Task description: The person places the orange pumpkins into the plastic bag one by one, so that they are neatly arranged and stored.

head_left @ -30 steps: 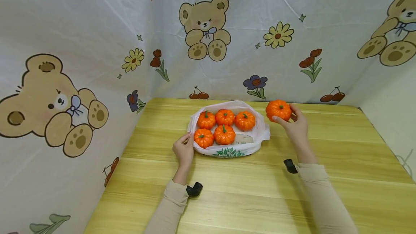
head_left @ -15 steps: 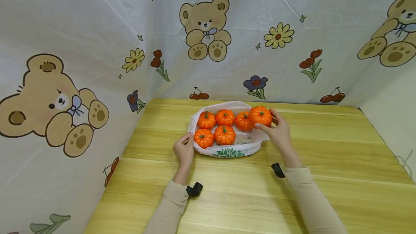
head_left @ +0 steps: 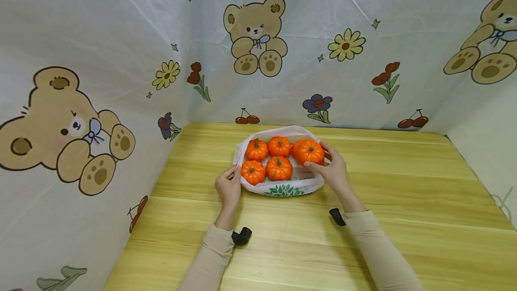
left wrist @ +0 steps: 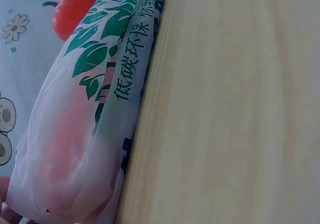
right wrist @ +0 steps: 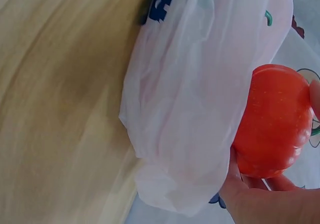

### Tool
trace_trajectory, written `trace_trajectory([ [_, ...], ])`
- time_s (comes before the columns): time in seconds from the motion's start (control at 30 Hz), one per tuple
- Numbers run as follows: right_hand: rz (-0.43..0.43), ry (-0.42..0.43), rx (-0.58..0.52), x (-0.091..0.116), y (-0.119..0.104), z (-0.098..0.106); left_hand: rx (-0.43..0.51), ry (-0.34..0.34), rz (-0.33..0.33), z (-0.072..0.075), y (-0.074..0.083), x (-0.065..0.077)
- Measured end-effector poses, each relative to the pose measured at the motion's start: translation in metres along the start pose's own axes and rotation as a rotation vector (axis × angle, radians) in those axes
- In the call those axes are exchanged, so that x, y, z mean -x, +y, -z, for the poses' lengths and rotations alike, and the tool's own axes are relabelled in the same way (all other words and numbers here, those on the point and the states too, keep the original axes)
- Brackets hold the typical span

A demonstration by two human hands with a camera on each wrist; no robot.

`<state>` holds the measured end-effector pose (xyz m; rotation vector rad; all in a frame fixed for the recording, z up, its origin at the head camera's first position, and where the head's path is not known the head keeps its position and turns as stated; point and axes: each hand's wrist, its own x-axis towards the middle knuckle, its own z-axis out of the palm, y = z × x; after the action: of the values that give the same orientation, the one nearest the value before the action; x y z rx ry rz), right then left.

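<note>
A white plastic bag (head_left: 300, 188) with green leaf print lies wide open on the table, several small orange pumpkins (head_left: 279, 168) sitting inside it. My left hand (head_left: 228, 188) pinches the bag's left rim. At the other end, my right hand (head_left: 335, 172) grips another orange pumpkin (head_left: 310, 153) between thumb and fingers, over the right part of the bag's mouth. From above, this pumpkin partly covers one in the back row. In the right wrist view, the held pumpkin (right wrist: 274, 124) overlaps the bag's rim. Only the left fingertips (left wrist: 4, 191) show in the left wrist view.
The bag rests on a light wooden table (head_left: 278, 255). Behind and to the left hangs a white cloth (head_left: 299, 75) printed with bears and flowers. A black wrist mount (head_left: 242, 236) sits at the left cuff, a second one (head_left: 337, 217) at the right.
My right hand has carried its pumpkin leftward and down, from beside the bag to over its right part. The left hand keeps its place on the rim.
</note>
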<state>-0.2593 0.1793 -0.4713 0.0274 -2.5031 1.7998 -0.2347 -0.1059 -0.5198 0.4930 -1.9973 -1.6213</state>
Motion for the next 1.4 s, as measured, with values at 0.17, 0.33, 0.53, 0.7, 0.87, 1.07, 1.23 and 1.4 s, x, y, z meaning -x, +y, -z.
trace_trajectory([
  [0.17,-0.008,-0.021,0.025,0.003,0.002,-0.005,0.000,-0.002,0.006,0.000,0.000,0.000],
  [0.33,-0.029,-0.052,0.032,0.006,0.004,-0.008,-0.001,-0.002,0.004,0.000,0.000,0.000],
  [0.53,-0.049,-0.078,0.057,0.009,0.005,-0.008,0.000,0.001,-0.010,0.001,0.000,0.001],
  [0.7,-0.075,-0.094,0.084,0.010,0.006,-0.008,-0.002,0.003,-0.021,0.001,0.001,0.001],
  [0.87,-0.089,-0.100,0.105,0.012,0.007,-0.009,-0.003,0.003,-0.021,0.001,0.001,0.001],
  [1.07,-0.086,-0.094,0.120,0.011,0.008,-0.009,0.001,0.005,-0.016,0.001,0.000,0.001],
  [1.23,-0.100,-0.093,0.135,0.011,0.010,-0.008,0.001,0.004,-0.023,0.000,0.001,0.001],
  [1.4,-0.122,-0.101,0.160,0.011,0.012,-0.007,0.004,0.002,-0.027,0.000,0.001,0.001],
])
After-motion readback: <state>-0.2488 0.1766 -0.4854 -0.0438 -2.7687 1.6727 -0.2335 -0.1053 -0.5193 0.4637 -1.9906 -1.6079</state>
